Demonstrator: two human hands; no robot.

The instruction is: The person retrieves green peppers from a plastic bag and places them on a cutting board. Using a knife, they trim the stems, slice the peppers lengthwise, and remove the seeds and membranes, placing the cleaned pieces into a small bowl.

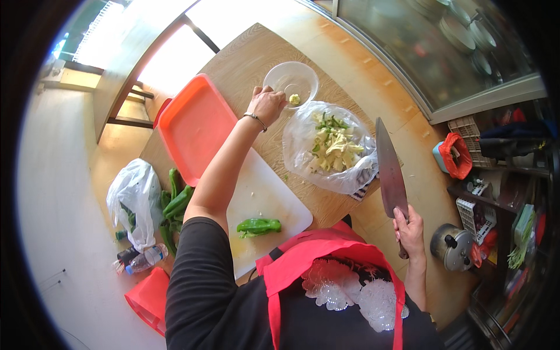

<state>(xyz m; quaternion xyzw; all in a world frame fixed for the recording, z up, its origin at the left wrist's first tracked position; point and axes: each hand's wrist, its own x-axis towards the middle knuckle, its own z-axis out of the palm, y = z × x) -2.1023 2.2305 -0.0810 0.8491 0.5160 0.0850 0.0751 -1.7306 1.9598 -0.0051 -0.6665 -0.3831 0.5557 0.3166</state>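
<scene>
My left hand (267, 105) reaches across the table to the near-left rim of a clear plastic bowl (302, 82). Its fingers are curled; whether they grip the rim is hidden. A small pale yellow-white lump (294, 99) lies inside the bowl. Off the table's right side, my right hand (409, 229) holds a large kitchen knife (390, 175) by its handle, blade pointing away from me. Close to my body, a cut green pepper (259, 225) rests on the white cutting board (280, 199), among small bits and wet marks.
A clear plastic bag (297, 162) holds pale and green vegetable scraps. An orange-red tray (199, 127) overlaps the board's far end. Whole green peppers (178, 202), a white plastic bag (135, 192) and a plastic bottle (146, 259) lie left. A pressure cooker (453, 247) stands right.
</scene>
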